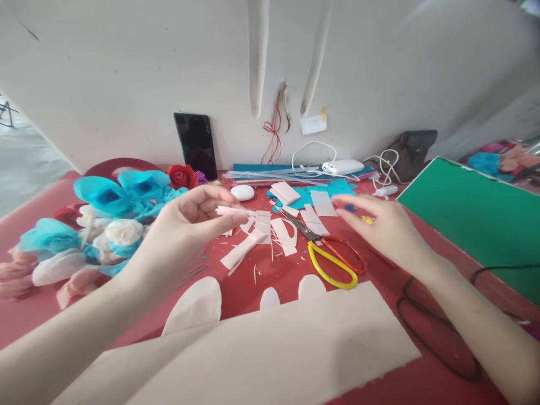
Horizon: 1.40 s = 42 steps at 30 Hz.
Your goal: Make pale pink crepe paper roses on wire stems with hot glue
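Observation:
My left hand [198, 216] pinches a small pale pink piece of rolled paper [232, 211] between thumb and fingers, above the pink paper scraps [264, 222]. My right hand [383, 222] hovers on the other side with thumb and fingers apart. A small dark blue thing [350, 207] shows in the gap between them, and a small yellow thing [368, 220] lies just below; I cannot tell what they are. Between my hands lie scissors [333, 261] with one yellow and one red handle, blades toward the scraps. A large pale pink paper sheet [270, 354] covers the front.
Blue, white and pink paper flowers [105, 225] crowd the left, beside a red rose [183, 176]. A phone [196, 143] leans on the back wall. Behind the scraps are a white case [242, 193] and a white corded device [342, 167]. A green board [472, 225] stands right.

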{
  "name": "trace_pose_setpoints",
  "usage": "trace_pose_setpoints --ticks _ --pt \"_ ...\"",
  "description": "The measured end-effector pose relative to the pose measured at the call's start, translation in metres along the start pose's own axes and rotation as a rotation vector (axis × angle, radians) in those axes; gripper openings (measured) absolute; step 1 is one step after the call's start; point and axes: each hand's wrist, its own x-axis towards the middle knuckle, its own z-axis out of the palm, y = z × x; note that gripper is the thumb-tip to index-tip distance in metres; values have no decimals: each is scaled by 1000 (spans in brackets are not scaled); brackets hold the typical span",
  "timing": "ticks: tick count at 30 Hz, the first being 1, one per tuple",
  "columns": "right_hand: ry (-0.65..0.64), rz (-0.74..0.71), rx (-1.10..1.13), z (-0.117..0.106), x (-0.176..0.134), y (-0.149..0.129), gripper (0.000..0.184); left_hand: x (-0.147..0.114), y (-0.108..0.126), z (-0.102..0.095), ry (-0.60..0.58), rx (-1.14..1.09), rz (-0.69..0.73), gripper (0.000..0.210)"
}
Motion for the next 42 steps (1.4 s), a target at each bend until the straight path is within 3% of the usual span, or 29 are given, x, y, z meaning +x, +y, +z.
trace_pose_setpoints --ticks 2,4,7,9,14,17,21,26,31,36,40,42 --pt "-39 46 61 -3 -1 -3 25 -4 -1 2 -33 25 17 16" --pt "-72 60 130 -7 -4 -10 16 -10 -3 4 -65 53 67 17" --pt "-105 -16 205 -13 -15 -27 31 -19 -5 5 -141 94 220 13" --pt "-215 -56 211 -14 -25 -40 24 -25 -6 4 -217 172 359 14" --pt "-514 8 344 -10 -50 -63 18 -37 -6 2 -427 352 652 30" --pt "-645 57 575 -7 -55 -70 17 -42 -5 3 -549 381 705 37" --pt "-629 141 674 -6 -55 -75 11 -45 -6 2 -634 400 736 39" --pt "-553 134 688 -5 -55 -81 8 -46 -11 2 -627 421 715 38" --pt "-519 72 627 -5 -55 -83 10 -47 -9 3 -535 441 679 40" --pt "-428 19 635 -3 -59 -83 10 -48 -11 6 -381 367 481 38" --pt "-294 -21 713 -1 -64 -84 21 -47 -12 10 -516 243 249 17" --pt "-226 -36 691 0 -64 -86 25 -46 -12 13 -541 203 213 12"
